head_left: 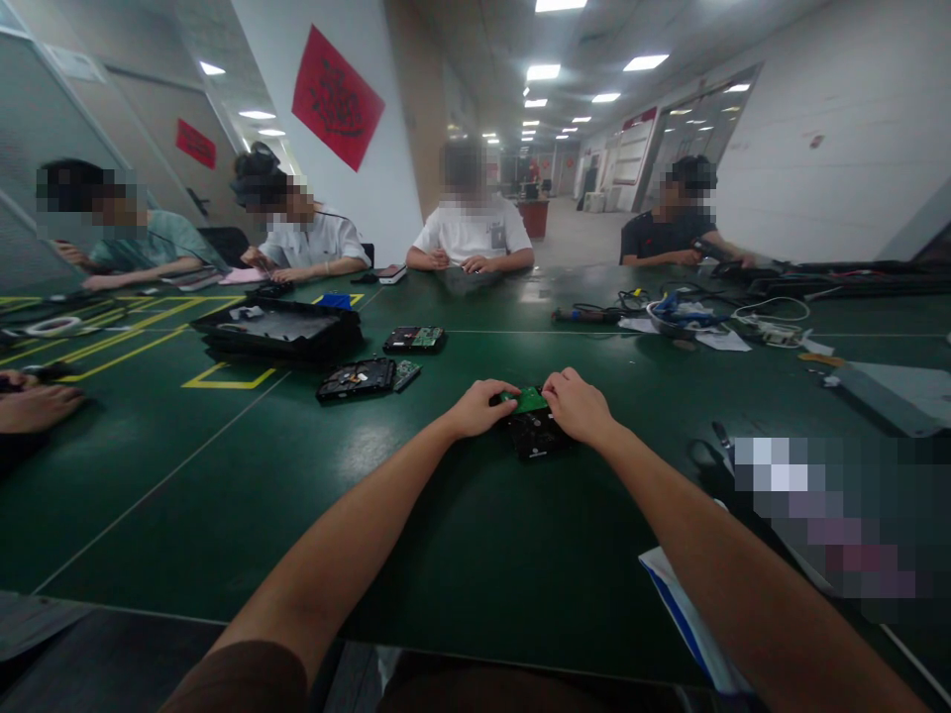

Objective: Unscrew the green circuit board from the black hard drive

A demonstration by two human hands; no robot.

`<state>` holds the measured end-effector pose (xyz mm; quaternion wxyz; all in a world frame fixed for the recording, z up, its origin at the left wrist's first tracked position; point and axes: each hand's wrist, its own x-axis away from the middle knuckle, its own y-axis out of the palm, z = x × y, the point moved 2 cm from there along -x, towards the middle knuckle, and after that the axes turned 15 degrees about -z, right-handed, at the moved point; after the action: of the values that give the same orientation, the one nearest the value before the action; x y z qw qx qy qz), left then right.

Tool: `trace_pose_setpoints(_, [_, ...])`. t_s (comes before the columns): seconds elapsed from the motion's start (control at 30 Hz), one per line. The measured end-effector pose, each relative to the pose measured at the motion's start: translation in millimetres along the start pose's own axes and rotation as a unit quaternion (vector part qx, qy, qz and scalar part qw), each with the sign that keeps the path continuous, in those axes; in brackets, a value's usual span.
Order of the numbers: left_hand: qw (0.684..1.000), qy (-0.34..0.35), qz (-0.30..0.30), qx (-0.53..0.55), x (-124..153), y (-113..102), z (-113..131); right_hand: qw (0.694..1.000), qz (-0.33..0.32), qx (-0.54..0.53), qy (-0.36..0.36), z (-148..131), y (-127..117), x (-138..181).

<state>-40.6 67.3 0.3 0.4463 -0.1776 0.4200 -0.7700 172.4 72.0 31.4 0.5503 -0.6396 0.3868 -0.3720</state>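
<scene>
A black hard drive (536, 436) lies on the green table in front of me. Over its far end is a green circuit board (529, 400), and I cannot tell whether the two are attached. My left hand (484, 406) pinches the board's left edge between thumb and fingers. At the opposite edge, my right hand (578, 404) has its fingers curled onto the board and the drive's corner; its fingertips are partly hidden. Further left lie an opened hard drive (357, 379), a small loose circuit board (407, 375) and another drive with its green board showing (414, 340).
Black trays (278, 332) stand at the left on the green table (416, 535). Cables (687, 309) and a screwdriver-like tool (586, 314) lie far right. A grey metal case (892, 396) is at the right edge. Several people sit around; another person's hand (41, 404) rests at left.
</scene>
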Motion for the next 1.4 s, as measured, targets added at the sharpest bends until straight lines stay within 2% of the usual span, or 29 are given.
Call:
trace_pose_setpoints(0.2, [1.000,-0.002,0.002,-0.011,0,1,0,1.000,0.006,0.013,-0.021,-1,2,-1])
trace_pose_setpoints(0.43, [1.000,0.005,-0.001,-0.016,0,-1,6,0.996,-0.016,0.040,-0.084,-22,1,4])
trace_pose_setpoints(0.7, [1.000,-0.019,0.003,-0.016,1,0,5,0.996,-0.016,0.042,-0.077,-29,1,4])
trace_pose_setpoints(1.17, [1.000,-0.007,0.004,-0.001,-1,0,7,0.996,-0.014,0.044,-0.081,-26,2,4])
trace_pose_setpoints(1.4, [1.000,-0.014,0.008,-0.004,-2,3,-2,0.995,-0.007,0.034,-0.089,-25,2,5])
